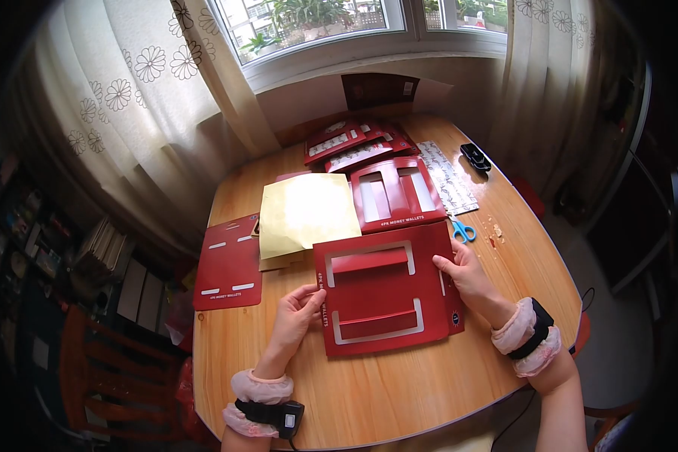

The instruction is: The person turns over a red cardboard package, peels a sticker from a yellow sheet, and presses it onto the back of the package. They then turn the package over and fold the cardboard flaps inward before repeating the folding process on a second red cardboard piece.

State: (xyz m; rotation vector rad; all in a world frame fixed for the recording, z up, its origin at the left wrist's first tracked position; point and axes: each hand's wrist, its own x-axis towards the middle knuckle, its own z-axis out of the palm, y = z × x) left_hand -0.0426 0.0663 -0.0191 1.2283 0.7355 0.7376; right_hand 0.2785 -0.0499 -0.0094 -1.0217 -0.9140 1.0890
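Observation:
Between my two hands is a red cardboard money wallet sleeve, turned sideways, with two flaps cut in its face and white showing along the cuts. My left hand pinches its left edge, near the printed lettering. At the right edge my right hand grips it, thumb on top and fingers mostly hidden beneath. Just beyond lies another red sleeve with raised flaps and the words "4PK MONEY WALLETS". Sheets of yellow paper lie behind and to the left.
A flat red card rests at the left. Several red sleeves are piled at the back. On the right are blue-handled scissors, a patterned sheet, a black object and small scraps. A wooden chair stands left of the table.

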